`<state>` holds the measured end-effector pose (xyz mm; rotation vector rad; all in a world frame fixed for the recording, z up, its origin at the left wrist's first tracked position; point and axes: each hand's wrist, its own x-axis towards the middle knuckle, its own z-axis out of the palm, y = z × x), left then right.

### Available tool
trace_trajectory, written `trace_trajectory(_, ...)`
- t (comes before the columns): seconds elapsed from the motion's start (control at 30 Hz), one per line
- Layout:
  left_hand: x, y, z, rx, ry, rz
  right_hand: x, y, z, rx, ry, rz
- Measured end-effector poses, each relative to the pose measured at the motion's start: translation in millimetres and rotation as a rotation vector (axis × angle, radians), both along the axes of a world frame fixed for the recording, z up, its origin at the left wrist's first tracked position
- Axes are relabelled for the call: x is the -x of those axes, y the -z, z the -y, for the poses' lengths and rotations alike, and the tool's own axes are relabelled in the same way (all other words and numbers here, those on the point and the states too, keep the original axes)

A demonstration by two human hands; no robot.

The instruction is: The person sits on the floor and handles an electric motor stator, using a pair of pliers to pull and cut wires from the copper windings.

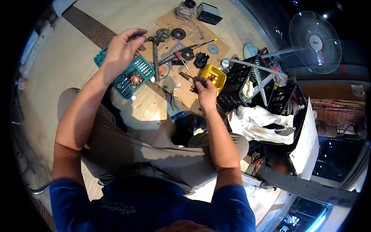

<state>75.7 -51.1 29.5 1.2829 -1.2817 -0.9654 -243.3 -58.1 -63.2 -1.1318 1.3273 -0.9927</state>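
My left hand (125, 47) is raised over a green socket-set case (144, 84), fingers curled in a pinch; anything small between them cannot be made out. Beside its fingertips lies a hammer (156, 58), its head at the far end. My right hand (205, 94) is closed round what looks like a pair of pliers (189, 76), its narrow end pointing away to the left. Just beyond that hand stands a yellow tray (222, 79) with small reddish-brown parts inside. A round copper-wound part (135, 79) rests on the open case among the sockets.
Flattened cardboard (216, 36) carries a black ring (178, 34), a red screwdriver (180, 58) and a black housing (201, 60). Yellow-handled pliers (172, 101) lie nearer. To the right are black crates (235, 87), a white cloth (253, 123) and a standing fan (315, 42).
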Motion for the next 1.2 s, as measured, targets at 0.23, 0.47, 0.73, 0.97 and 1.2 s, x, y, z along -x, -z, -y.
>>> trace_trajectory(0.23,-34,-18,3,0.072,-0.146,-0.141,18,25,8,0.047,0.082,0.085)
trace_trajectory(0.47,-120,-14,10,0.202,-0.204,-0.187,34,59,4,-0.062,0.238,-0.268)
trace_trajectory(0.73,-123,-3,22,0.150,-0.254,-0.191,138,122,28,-0.136,0.460,-0.735)
trace_trajectory(0.97,-126,-2,20,0.165,-0.252,-0.080,122,132,55,-0.122,0.486,-0.631)
trace_trajectory(1.2,-92,-57,-9,0.113,-0.362,-0.191,28,191,-4,-0.161,-0.636,-0.935)
